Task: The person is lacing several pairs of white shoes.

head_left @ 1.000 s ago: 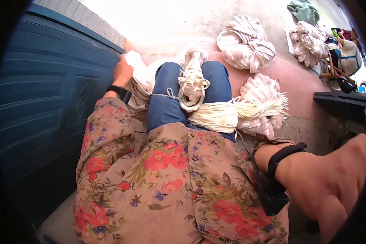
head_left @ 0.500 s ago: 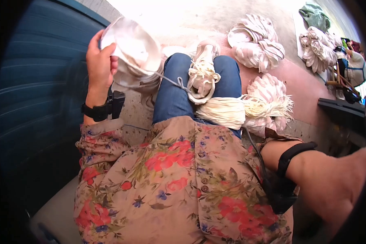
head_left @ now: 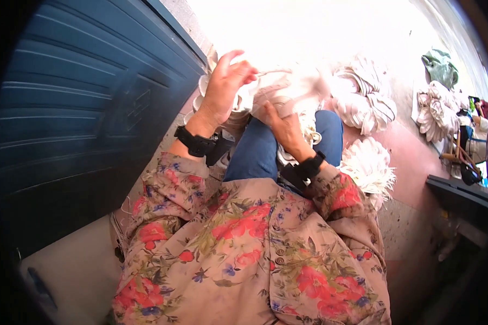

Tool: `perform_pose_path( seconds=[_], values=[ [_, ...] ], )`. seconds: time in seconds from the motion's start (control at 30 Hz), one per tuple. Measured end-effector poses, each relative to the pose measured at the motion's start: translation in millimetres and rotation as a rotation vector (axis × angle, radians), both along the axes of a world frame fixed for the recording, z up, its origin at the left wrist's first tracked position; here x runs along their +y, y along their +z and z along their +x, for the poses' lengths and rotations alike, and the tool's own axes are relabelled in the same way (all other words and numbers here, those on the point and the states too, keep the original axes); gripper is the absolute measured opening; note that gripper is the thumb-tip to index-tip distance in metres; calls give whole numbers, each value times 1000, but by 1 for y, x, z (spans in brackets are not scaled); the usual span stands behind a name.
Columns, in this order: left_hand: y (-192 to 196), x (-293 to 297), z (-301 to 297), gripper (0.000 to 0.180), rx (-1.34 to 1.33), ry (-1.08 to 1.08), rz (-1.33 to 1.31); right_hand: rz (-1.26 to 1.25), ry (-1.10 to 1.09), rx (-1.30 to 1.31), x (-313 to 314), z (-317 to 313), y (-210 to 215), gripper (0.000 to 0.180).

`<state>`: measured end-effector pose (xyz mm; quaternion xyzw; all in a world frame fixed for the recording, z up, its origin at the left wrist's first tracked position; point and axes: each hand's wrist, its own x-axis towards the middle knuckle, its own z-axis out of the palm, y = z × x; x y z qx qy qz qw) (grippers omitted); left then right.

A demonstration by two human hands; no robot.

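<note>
Above the person's lap, beside the blue door (head_left: 87, 124), the left hand (head_left: 222, 89) pinches a white cord (head_left: 271, 71) while the right hand (head_left: 281, 116), fingers curled, props the pale bundle (head_left: 298, 89), seemingly keeping it taut.

Both hands (head_left: 225, 89) (head_left: 282, 122) gripping white cloth (head_left: 295, 89), blue door (head_left: 76, 114)

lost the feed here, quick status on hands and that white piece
Left hand and right hand both raised, fingers gripping white piece. Glare hides its detail. White bundles lie beyond the knees, not in the way.
</note>
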<state>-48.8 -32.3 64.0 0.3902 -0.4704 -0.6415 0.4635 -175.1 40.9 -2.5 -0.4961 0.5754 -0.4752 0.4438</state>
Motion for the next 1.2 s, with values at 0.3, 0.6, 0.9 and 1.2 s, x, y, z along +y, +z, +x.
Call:
perform_pose_path(
  seconds=[0.3, 0.6, 0.9, 1.2],
  values=[
    [-132, 15, 5, 30, -989, 115, -200, -63, 39, 190, 6, -15, 11, 23],
    [-49, -27, 44, 34, -768, -167, 16, 127, -1, -704, 46, -25, -21, 33],
    [-22, 43, 0, 40, -769, -702, -524, 162, -136, -1141, 68, -119, -35, 42],
    [-42, 52, -41, 28, -890, -691, -643, 269, -347, -1011, 65, -137, -30, 34]
  ],
)
